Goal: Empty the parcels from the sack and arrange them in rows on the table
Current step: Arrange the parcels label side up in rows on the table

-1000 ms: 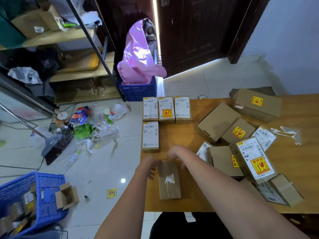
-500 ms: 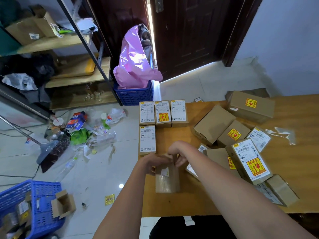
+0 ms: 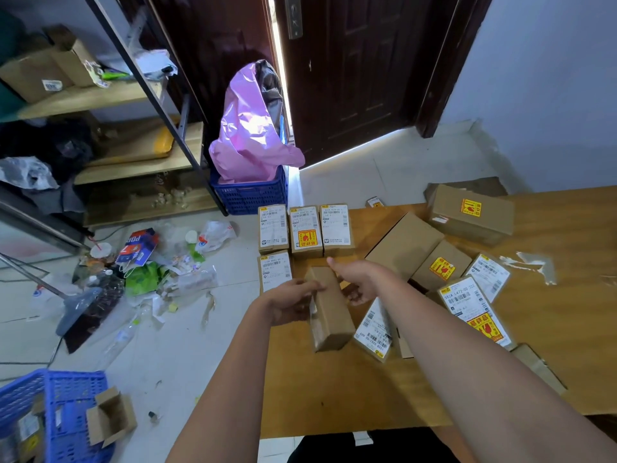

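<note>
Both my hands hold a small plain brown parcel (image 3: 329, 309) tilted on its edge above the wooden table (image 3: 350, 396). My left hand (image 3: 293, 300) grips its left side and my right hand (image 3: 357, 279) its far right end. Three labelled parcels (image 3: 305, 230) lie in a row at the table's far left corner. A fourth labelled parcel (image 3: 275, 270) starts a second row below them, just left of the held one. A loose pile of parcels (image 3: 444, 272) lies to the right, partly hidden by my right arm. No sack shows on the table.
A larger brown box (image 3: 472, 212) sits at the table's far side. Left of the table, litter (image 3: 140, 262) covers the floor. A blue crate (image 3: 250, 192) holding a pink bag stands by the door. Another blue crate (image 3: 60, 416) is at the lower left, shelves beyond.
The brown parcel lay flat near the table's front edge; my hands have lifted it, tipped it onto its edge and carried it towards the rows.
</note>
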{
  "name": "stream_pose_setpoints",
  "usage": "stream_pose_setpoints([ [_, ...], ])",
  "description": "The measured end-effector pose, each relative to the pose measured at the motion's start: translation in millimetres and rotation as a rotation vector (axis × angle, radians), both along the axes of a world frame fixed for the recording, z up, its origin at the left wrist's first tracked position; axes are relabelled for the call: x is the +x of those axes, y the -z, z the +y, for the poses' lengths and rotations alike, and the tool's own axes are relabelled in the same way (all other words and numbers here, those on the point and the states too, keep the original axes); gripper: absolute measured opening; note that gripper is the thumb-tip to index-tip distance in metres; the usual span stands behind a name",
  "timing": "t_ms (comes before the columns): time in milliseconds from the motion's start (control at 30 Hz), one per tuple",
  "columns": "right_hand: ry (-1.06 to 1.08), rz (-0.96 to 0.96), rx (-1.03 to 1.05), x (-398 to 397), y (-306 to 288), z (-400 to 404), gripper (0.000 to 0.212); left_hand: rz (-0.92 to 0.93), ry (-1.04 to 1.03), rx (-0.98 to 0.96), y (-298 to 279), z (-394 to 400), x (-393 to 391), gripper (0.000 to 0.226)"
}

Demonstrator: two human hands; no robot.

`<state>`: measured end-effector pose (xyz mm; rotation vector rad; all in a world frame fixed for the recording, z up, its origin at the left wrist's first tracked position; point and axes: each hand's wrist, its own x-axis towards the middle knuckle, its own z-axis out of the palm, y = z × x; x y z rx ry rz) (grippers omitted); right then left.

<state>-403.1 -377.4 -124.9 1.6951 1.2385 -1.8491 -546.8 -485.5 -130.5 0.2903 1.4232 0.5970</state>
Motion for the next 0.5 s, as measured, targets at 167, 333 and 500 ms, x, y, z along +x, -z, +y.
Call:
stream_pose_setpoints([
  [167, 0.040, 0.310, -0.165, 9, -5, -5, 0.062, -0.095, -0.166, 0.152, 2, 0, -8, 0.051],
  [333, 0.054, 0.407, -0.133, 5, 6, -2, 0.061, -0.095, -0.215, 0.216, 10, 1, -17, 0.053],
  [500, 0.080, 0.368, -0.050, -2, 14, 2, 0.073, -0.066, -0.273, 0.223, 16, 4, -29, 0.042],
])
